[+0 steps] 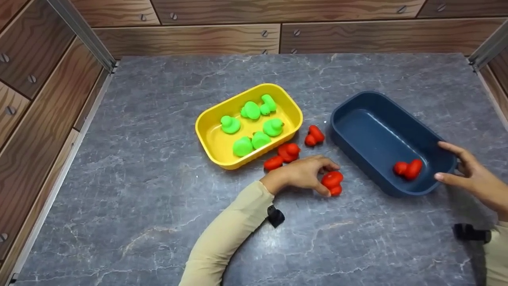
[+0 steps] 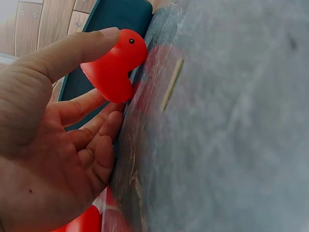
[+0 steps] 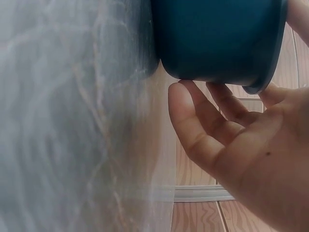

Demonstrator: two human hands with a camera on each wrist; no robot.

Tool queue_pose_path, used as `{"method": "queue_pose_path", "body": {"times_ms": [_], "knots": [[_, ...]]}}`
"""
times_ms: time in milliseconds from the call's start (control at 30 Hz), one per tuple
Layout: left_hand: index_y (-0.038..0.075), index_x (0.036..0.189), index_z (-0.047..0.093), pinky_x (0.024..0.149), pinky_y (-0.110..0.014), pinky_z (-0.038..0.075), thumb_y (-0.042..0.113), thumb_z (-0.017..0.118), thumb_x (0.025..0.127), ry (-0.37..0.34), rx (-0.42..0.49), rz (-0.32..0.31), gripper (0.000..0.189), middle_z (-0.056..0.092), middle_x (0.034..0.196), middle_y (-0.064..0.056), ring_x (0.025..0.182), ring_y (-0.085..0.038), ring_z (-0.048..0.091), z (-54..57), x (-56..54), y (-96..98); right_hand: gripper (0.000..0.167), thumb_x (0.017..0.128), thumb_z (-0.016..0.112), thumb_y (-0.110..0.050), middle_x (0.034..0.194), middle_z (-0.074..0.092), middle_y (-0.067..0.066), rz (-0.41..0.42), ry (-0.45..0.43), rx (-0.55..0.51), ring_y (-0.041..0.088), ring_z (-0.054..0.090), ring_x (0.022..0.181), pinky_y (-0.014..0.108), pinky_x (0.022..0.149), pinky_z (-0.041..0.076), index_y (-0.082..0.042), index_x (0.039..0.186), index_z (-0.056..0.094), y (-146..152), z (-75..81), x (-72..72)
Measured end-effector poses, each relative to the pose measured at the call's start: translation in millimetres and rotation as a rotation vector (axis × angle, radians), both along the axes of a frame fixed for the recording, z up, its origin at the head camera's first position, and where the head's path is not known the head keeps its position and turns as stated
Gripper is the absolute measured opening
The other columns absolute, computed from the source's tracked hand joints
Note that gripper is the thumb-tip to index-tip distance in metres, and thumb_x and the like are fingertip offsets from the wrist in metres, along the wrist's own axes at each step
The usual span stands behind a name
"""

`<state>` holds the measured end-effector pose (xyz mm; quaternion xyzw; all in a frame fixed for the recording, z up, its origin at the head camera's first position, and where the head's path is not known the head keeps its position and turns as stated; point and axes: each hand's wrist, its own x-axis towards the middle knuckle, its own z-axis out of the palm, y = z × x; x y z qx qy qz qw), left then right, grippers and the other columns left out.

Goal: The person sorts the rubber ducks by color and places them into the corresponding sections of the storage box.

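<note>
My left hand (image 1: 303,173) is at a red toy duck (image 1: 332,182) on the table, thumb on one side and fingers curved round the other. In the left wrist view the thumb lies against the head of this duck (image 2: 113,67), fingers behind its body. On the right, my right hand (image 1: 472,174) grips the near right end of a dark blue tub (image 1: 357,169), with a thumb and a finger over the rim. The right wrist view has the other fingers under the lip, against the outer wall of the tub (image 3: 217,43). Another red duck (image 1: 408,169) lies inside.
A yellow tub (image 1: 210,153) holding several green ducks (image 1: 230,124) stands left of the blue one. Between the tubs lie more red ducks: one (image 1: 314,136) alone, one (image 1: 289,152) beside the yellow wall, one (image 1: 273,163) by my left wrist. Wood-patterned walls (image 1: 190,39) border the table.
</note>
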<state>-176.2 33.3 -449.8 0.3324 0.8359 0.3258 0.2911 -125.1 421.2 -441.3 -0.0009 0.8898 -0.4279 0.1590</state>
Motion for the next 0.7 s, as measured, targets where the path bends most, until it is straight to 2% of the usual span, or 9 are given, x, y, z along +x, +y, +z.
{"method": "queue_pose_path", "body": {"times_ms": [233, 333, 400, 467, 567, 633, 700], "knots": [[0.025, 0.138, 0.051, 0.095, -0.019, 0.038, 0.037, 0.081, 0.076, 0.075, -0.106, -0.052, 0.069, 0.050, 0.123, 0.007, 0.114, -0.010, 0.047, 1.1, -2.5, 2.1, 0.080, 0.098, 0.056, -0.019, 0.158, -0.021, 0.021, -0.001, 0.011, -0.004, 0.025, 0.007, 0.147, -0.002, 0.081, 0.029, -0.041, 0.153, 0.002, 0.8, 0.7, -0.4], [0.025, 0.134, 0.054, 0.090, -0.019, 0.038, 0.036, 0.080, 0.077, 0.098, -0.122, -0.059, 0.064, 0.049, 0.116, 0.006, 0.109, -0.010, 0.047, 1.7, -3.4, 3.0, 0.079, 0.098, 0.056, -0.018, 0.158, -0.019, 0.020, -0.001, 0.018, -0.016, 0.011, 0.012, 0.145, -0.002, 0.082, 0.030, -0.040, 0.153, 0.004, 1.2, 1.5, -0.4], [0.024, 0.131, 0.057, 0.087, -0.018, 0.038, 0.035, 0.080, 0.077, 0.113, -0.117, -0.055, 0.060, 0.050, 0.113, 0.006, 0.105, -0.009, 0.048, 1.9, -3.9, 3.2, 0.079, 0.098, 0.056, -0.015, 0.158, -0.016, 0.023, 0.006, 0.030, -0.028, -0.003, 0.024, 0.136, -0.001, 0.081, 0.032, -0.038, 0.154, 0.005, 1.7, 2.1, -0.6], [0.022, 0.129, 0.059, 0.085, -0.017, 0.037, 0.033, 0.080, 0.077, 0.116, -0.094, -0.049, 0.057, 0.052, 0.111, 0.006, 0.103, -0.008, 0.049, 1.5, -4.0, 3.0, 0.079, 0.097, 0.056, -0.014, 0.158, -0.016, 0.025, 0.010, 0.037, -0.030, -0.009, 0.028, 0.129, -0.002, 0.079, 0.033, -0.037, 0.154, 0.005, 1.7, 2.5, -0.4], [0.018, 0.128, 0.059, 0.084, -0.014, 0.038, 0.030, 0.080, 0.078, 0.073, -0.015, -0.027, 0.056, 0.057, 0.110, 0.006, 0.101, -0.007, 0.051, -0.1, -3.2, 1.7, 0.080, 0.097, 0.057, -0.015, 0.158, -0.018, 0.024, 0.005, 0.030, -0.027, 0.000, 0.025, 0.138, -0.002, 0.078, 0.033, -0.037, 0.154, 0.004, 0.9, 2.5, -0.3], [0.016, 0.128, 0.058, 0.084, -0.013, 0.038, 0.027, 0.080, 0.078, 0.013, 0.044, -0.005, 0.056, 0.059, 0.109, 0.006, 0.100, -0.006, 0.052, -1.1, -2.1, 0.2, 0.080, 0.098, 0.057, -0.016, 0.158, -0.020, 0.022, -0.001, 0.017, -0.023, 0.013, 0.014, 0.145, -0.003, 0.078, 0.032, -0.038, 0.154, 0.003, 0.4, 2.1, 0.2], [0.014, 0.129, 0.057, 0.083, -0.013, 0.040, 0.024, 0.080, 0.079, -0.047, 0.099, 0.011, 0.057, 0.060, 0.108, 0.004, 0.098, -0.007, 0.054, -1.6, -0.8, -1.4, 0.080, 0.098, 0.056, -0.016, 0.158, -0.019, 0.023, -0.004, 0.011, -0.028, 0.015, 0.012, 0.146, -0.003, 0.078, 0.031, -0.038, 0.154, 0.004, 0.6, 1.5, 0.6]]}}
